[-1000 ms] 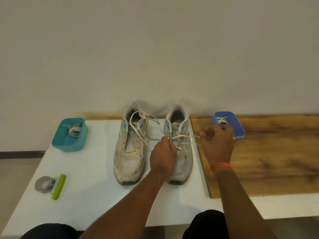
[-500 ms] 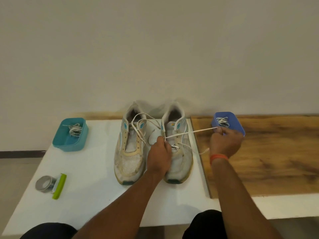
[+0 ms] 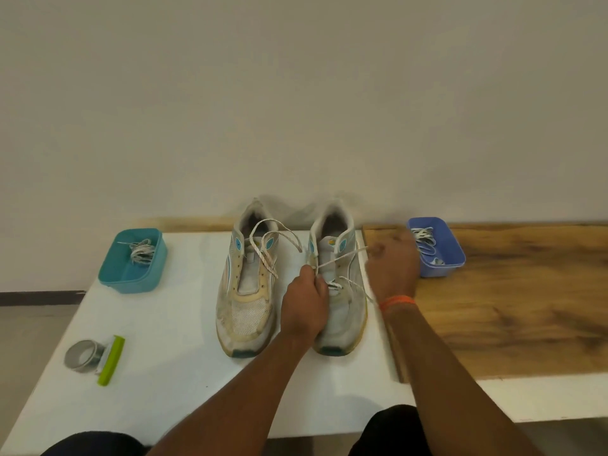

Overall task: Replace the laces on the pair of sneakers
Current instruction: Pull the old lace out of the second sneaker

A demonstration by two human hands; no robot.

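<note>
Two worn white sneakers stand side by side on the white table (image 3: 171, 383), toes toward me. The left sneaker (image 3: 245, 291) has a loose white lace looped over its tongue. My left hand (image 3: 306, 307) rests on the right sneaker (image 3: 342, 311) and pinches its lace (image 3: 342, 258) near the eyelets. My right hand (image 3: 391, 268), with an orange band at the wrist, grips the other stretch of that lace just right of the shoe and holds it taut.
A teal tub (image 3: 135, 261) with a bundled lace sits at the back left. A blue tub (image 3: 437, 248) with laces stands on the wooden board (image 3: 510, 307) right behind my right hand. A tape roll (image 3: 84, 355) and green clip (image 3: 112, 360) lie front left.
My right hand drew the lace out to the right toward the blue tub, then came back closer to the shoe. My left hand stayed on the right sneaker.
</note>
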